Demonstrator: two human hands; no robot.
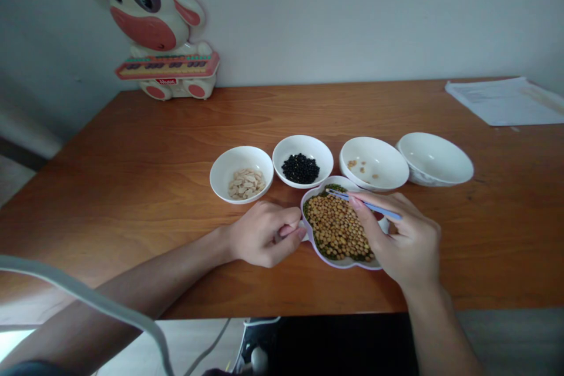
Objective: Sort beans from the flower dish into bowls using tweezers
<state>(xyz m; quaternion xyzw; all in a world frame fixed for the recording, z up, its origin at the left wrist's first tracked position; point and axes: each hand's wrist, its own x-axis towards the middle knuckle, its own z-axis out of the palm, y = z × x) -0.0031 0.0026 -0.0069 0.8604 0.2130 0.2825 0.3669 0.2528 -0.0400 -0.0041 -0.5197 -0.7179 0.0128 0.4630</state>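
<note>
My left hand [264, 235] is closed around the short handle of a scalloped, purple-rimmed tray [324, 257]. Yellow soybeans [337, 226] cover most of the tray, with green mung beans [337, 187] showing along its edges. Between the thumb and fingers of my right hand [408, 241] is a slim pair of blue tweezers [379, 207]. Their tips point left, over the green beans at the tray's far edge; whether they pinch a bean I cannot tell. My right hand covers the tray's right side, where a little dark red shows.
Behind the tray stand white bowls: one [219, 175] with pale flat seeds, one [282, 155] with black beans, one [390, 158] with several soybeans, and a bare one [436, 153]. A cow-shaped toy keyboard [170, 67], papers [502, 103] and a grey cable [88, 294] are around.
</note>
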